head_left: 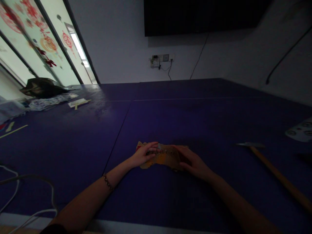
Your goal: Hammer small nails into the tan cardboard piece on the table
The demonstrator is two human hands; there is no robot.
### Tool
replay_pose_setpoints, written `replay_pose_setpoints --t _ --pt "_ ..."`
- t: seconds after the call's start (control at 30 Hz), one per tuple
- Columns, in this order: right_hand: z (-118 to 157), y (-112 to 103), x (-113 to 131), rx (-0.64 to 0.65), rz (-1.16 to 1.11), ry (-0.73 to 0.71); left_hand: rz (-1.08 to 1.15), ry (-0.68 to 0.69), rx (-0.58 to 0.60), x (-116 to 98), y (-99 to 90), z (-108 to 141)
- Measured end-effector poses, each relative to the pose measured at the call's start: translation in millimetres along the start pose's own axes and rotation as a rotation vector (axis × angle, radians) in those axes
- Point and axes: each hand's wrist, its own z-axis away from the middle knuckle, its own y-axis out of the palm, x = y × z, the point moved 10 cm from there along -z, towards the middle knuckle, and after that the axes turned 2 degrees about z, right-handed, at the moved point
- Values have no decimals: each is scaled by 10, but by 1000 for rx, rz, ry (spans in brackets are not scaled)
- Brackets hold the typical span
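A torn brown piece of cardboard or stiff paper [159,159] lies on the purple surface in front of me, with a row of small dark bits, too small to name, along its middle. My left hand [144,155] rests over its left part, fingers stretched out and thumb apart. Near the left end a bit of red shows. Around the right end curls my right hand [193,162], fingers along the far side and thumb on the near side. A hammer [268,164] with a wooden handle lies to the right of it.
The purple tabletop [170,117] reaches back to the wall. White cables [52,195] lie at front left. A dark bag [44,87], plastic wrapping [48,102] and pale strips [14,131] sit at left. A white plate with round holes [301,131] is at the right edge.
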Motion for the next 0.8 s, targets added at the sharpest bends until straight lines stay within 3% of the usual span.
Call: replay_pose_setpoints --t 0.4,0.63,0.8 --pt "5 6 -8 21 79 42 97 -13 7 92 13 -4" --pt "-24 52 150 54 171 -94 61 -10 0 96 2 -3" --pt "-45 89 159 90 251 -88 39 2 -7 48 -2 -4"
